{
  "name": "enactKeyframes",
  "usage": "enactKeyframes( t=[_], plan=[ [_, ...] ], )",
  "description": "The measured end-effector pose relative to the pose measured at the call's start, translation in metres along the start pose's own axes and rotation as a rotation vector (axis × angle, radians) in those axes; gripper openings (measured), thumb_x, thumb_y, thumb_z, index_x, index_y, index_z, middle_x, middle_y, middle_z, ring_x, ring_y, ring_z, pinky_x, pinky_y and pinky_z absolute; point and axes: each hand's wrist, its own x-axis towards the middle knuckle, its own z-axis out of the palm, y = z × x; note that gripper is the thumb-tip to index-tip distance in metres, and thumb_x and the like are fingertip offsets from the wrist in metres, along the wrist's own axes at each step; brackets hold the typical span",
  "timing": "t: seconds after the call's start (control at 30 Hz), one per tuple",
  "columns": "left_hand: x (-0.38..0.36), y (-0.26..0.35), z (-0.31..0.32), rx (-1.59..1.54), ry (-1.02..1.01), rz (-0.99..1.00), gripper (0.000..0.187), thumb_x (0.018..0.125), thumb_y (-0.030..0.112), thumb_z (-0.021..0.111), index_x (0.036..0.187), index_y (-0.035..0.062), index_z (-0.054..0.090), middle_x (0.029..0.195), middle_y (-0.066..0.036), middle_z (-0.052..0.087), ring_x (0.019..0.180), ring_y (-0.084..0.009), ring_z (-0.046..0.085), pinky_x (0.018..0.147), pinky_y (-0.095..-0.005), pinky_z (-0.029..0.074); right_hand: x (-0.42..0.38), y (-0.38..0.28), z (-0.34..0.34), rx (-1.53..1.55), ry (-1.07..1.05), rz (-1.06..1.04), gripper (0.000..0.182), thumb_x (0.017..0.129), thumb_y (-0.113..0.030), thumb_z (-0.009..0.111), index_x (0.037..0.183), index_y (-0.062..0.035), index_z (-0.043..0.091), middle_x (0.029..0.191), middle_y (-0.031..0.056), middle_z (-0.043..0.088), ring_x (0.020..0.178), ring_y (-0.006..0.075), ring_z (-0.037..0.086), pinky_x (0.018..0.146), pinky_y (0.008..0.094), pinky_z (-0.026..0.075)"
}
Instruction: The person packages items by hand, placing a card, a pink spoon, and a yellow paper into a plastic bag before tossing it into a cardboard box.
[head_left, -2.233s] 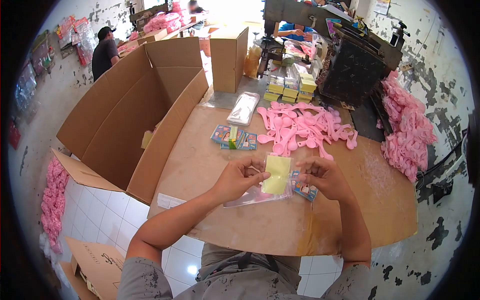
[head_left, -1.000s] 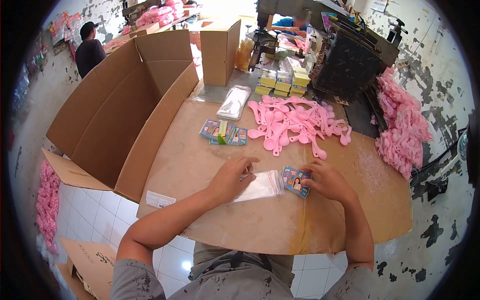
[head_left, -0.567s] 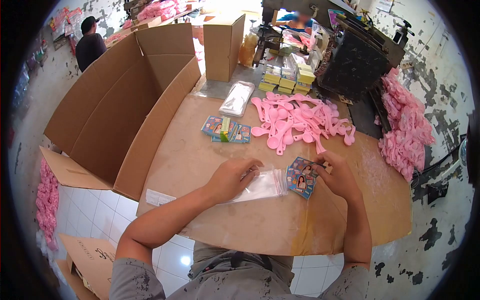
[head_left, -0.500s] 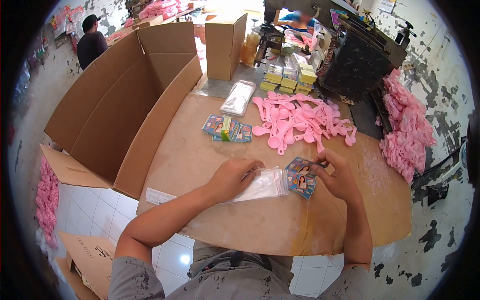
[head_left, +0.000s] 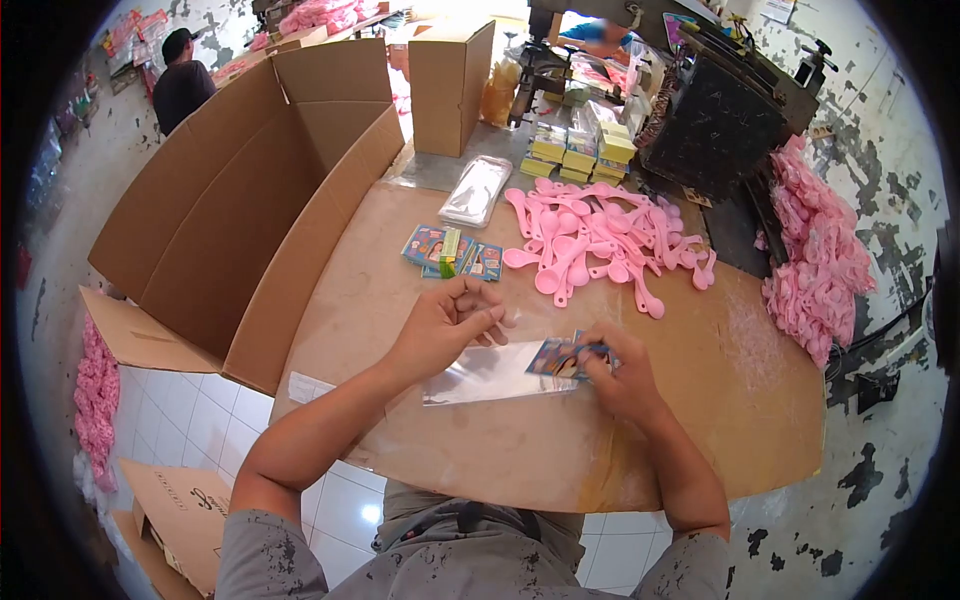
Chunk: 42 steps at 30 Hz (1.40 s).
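Observation:
My right hand (head_left: 622,375) pinches a blue printed card (head_left: 553,360) over the right end of a clear plastic bag (head_left: 480,376) lying on the cardboard-covered table (head_left: 480,455). My left hand (head_left: 455,325) is raised over the bag's upper left part, its fingers curled with thumb and fingertips close together; whether anything thin is between them is too small to tell. Beyond my left hand lie banded blue cards (head_left: 432,250). A stack of clear bags (head_left: 476,191) rests behind them. Pink spoons (head_left: 570,245) are heaped to their right.
A large open carton (head_left: 230,210) stands at the left, with a smaller box (head_left: 447,95) behind the table. Yellow-edged card stacks (head_left: 577,152) sit by a black machine (head_left: 715,120). Pink bundles (head_left: 815,250) hang at right. A person (head_left: 183,85) is at back left, another (head_left: 600,38) behind the machine.
My left hand has lifted off the bags and moved up and left. My right hand has moved left and down, bringing a card over the plastic bag.

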Motion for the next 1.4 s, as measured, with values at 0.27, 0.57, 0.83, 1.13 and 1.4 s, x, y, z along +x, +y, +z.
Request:
enactKeyframes(
  t=[0.27,0.57,0.83,1.13,1.4],
  plan=[
    [-0.008,-0.007,0.013,0.042,-0.104,-0.032,0.033,0.099,0.003,0.072,0.129,0.0009,0.058,0.103,-0.014,0.079,0.089,-0.0160,0.076,0.077,-0.0284,0.060,0.010,-0.006,0.007,0.440,0.321,0.088,0.018,0.100,-0.004,0.067,0.118,0.0012,0.069,0.104,0.0060,0.072,0.096,0.0110,0.068,0.083,0.0292,0.056],
    [-0.021,-0.004,0.023,0.267,-0.257,0.012,0.042,0.102,0.006,0.070,0.141,0.0005,0.055,0.106,-0.013,0.079,0.098,-0.0138,0.075,0.085,-0.0287,0.059,0.003,-0.003,0.003,-0.060,0.012,-0.160,0.034,0.097,-0.002,0.071,0.131,-0.0046,0.068,0.103,0.0068,0.072,0.096,0.0118,0.067,0.079,0.0311,0.054],
    [-0.024,0.000,0.031,0.226,-0.227,-0.020,0.041,0.103,0.008,0.068,0.142,0.0012,0.054,0.109,-0.014,0.077,0.100,-0.0155,0.074,0.082,-0.0295,0.061,-0.003,0.001,0.027,0.482,0.204,0.113,0.036,0.096,-0.005,0.076,0.131,-0.0041,0.067,0.100,0.0041,0.071,0.093,0.0097,0.066,0.076,0.0271,0.053],
    [-0.023,-0.006,0.026,0.289,-0.208,-0.026,0.037,0.105,0.006,0.065,0.141,0.0002,0.056,0.110,-0.011,0.075,0.102,-0.0123,0.072,0.082,-0.0261,0.060,-0.001,-0.018,0.024,0.043,-0.141,-0.114,0.029,0.090,-0.011,0.081,0.116,-0.0010,0.074,0.108,0.0104,0.068,0.094,0.0201,0.067,0.084,0.0331,0.054],
    [-0.018,-0.010,0.022,0.273,-0.180,-0.068,0.033,0.106,0.005,0.064,0.138,-0.0004,0.058,0.112,-0.011,0.074,0.106,-0.0107,0.070,0.086,-0.0259,0.059,0.015,0.030,-0.037,-0.432,0.237,-0.063,0.041,0.099,-0.026,0.068,0.134,-0.0044,0.067,0.135,0.0194,0.063,0.127,0.0369,0.058,0.111,0.0466,0.043]
  ],
)
